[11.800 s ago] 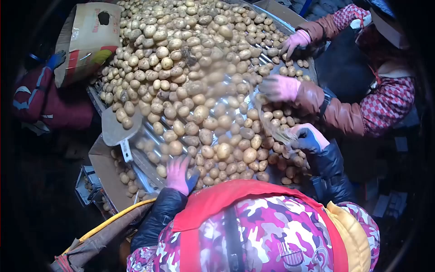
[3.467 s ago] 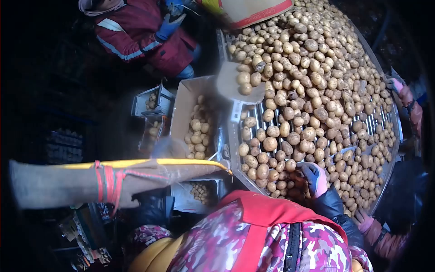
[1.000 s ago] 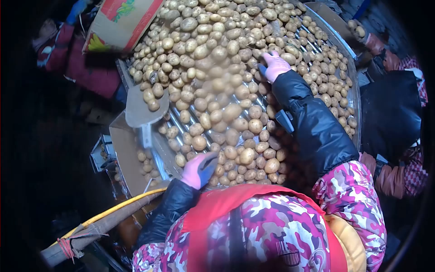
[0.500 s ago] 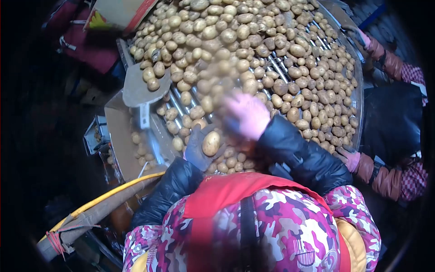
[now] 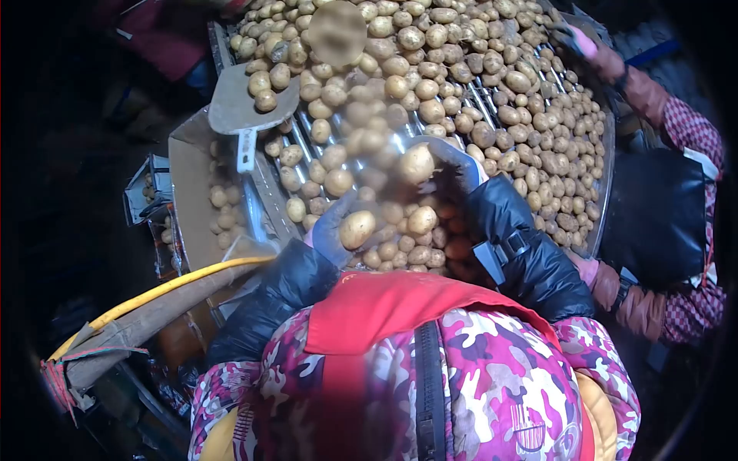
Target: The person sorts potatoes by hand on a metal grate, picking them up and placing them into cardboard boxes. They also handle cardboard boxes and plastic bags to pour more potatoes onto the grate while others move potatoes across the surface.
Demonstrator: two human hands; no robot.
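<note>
Black in both sleeves, leaning over a broad table with metal rollers and a thick heap of potatoes. Cupping a large potato in the gloved left hand, with fingers curved up along its far side rather than spread; cannot tell where the thumb lies. Holding a second potato in the gloved right hand, over the heap and farther from the body than the first, with fingers bent about it; cannot tell which fingertips touch it, through blur and shadow. Wearing a red apron over a camouflage jacket, close to the near side of the table. Flanked on the left by a flat scoop bearing a few potatoes, with its pale handle pointing back toward the body, and by a cardboard box with more potatoes inside. Near a yellow tube slanting away beyond the left sleeve. Sharing the table with a co-worker in checked sleeves on the right, with one gloved hand at the far edge and a pink hand lower down; cannot tell what either holds
</note>
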